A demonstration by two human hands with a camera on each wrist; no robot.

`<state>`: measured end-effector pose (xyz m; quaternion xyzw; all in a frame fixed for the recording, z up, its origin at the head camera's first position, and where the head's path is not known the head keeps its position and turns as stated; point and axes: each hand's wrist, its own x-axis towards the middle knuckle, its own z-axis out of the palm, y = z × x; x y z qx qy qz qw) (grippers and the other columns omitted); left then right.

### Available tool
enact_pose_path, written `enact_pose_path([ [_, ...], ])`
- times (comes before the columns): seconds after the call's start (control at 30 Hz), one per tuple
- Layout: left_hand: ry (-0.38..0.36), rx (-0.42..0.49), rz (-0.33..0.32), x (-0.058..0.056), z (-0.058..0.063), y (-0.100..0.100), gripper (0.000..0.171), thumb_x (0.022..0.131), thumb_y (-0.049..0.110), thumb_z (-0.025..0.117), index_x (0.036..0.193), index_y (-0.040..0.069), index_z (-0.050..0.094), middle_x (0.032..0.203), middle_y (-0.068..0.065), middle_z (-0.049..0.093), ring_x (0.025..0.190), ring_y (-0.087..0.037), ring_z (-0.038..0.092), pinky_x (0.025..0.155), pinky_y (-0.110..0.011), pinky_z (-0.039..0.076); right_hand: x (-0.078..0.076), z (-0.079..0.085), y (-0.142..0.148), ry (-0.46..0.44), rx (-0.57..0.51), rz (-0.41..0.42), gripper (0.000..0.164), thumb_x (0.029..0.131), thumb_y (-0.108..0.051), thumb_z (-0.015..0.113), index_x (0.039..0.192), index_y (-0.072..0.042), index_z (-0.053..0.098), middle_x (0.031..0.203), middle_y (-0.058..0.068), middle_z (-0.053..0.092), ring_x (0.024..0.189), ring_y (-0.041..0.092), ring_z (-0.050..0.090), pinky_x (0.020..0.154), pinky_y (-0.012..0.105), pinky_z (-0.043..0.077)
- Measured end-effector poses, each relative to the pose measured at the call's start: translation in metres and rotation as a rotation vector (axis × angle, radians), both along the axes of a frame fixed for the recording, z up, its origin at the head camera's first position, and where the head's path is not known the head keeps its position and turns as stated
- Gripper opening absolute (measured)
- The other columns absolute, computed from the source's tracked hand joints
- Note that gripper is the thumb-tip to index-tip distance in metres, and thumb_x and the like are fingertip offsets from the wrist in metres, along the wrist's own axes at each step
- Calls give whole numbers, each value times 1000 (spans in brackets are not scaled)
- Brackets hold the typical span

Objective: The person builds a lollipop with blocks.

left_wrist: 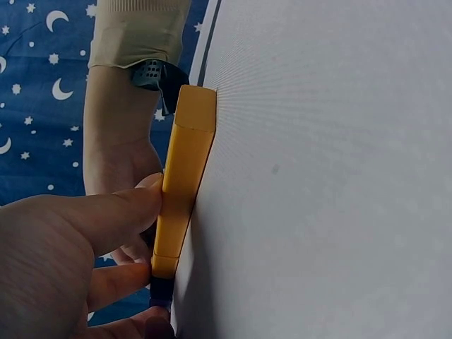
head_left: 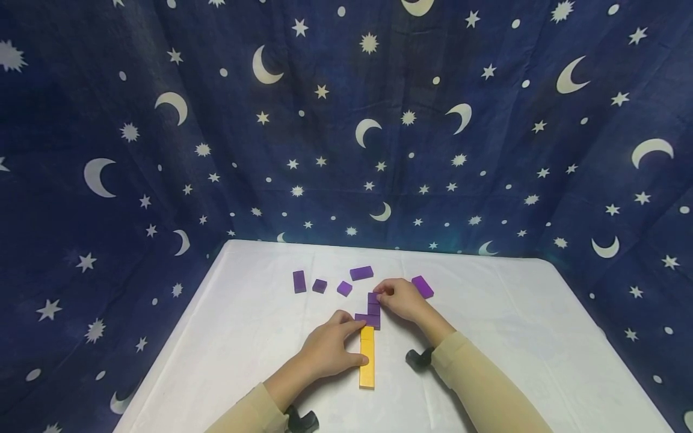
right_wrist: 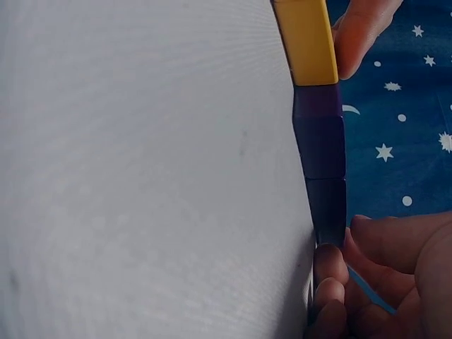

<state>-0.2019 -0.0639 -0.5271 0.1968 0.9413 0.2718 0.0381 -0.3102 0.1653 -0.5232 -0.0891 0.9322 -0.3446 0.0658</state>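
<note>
On the white table a yellow block column (head_left: 367,374), made of a long piece with a short one above it, points away from me. Across its far end lies a purple bar (head_left: 373,323), and small purple blocks (head_left: 373,309) run upward from the bar's right side. My left hand (head_left: 327,349) touches the left side of this row, thumb on the long yellow piece and index finger at the purple bar. At the far end, my right hand (head_left: 400,297) pinches a purple block (head_left: 372,297), partly hidden by its fingertips.
Loose purple pieces lie farther back: an upright-lying bar (head_left: 299,281), a dark cube (head_left: 320,285), a lighter cube (head_left: 344,288) and a slanted bar (head_left: 361,273). Another purple bar (head_left: 422,287) sits beyond my right hand. A starry blue curtain (head_left: 335,138) surrounds the table.
</note>
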Motion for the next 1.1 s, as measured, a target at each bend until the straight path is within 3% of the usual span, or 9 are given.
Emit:
enact_pose_path([
  [0.67,1,4,2,0,-1,-1,76,80,55,90,148,28,67,132,3,63,103,-13,63,93,-37,57,2,2,1,-6,-16,-7,15,102,-16,72,111,-21,82,110,0,78,106,23,67,110,55,54],
  [0.83,4,1,-1,0,-1,-1,77,79,55,90,147,28,68,132,2,63,102,-14,63,92,-36,57,1,2,3,-5,-17,10,17,100,-16,74,115,-21,82,100,0,74,96,19,63,102,49,56],
  [1.1,6,1,-3,-1,-1,0,77,78,55,90,147,28,68,131,2,63,100,-14,63,89,-34,56,2,2,8,-23,-62,15,24,98,-11,76,120,-18,80,89,1,68,84,17,60,81,31,54],
])
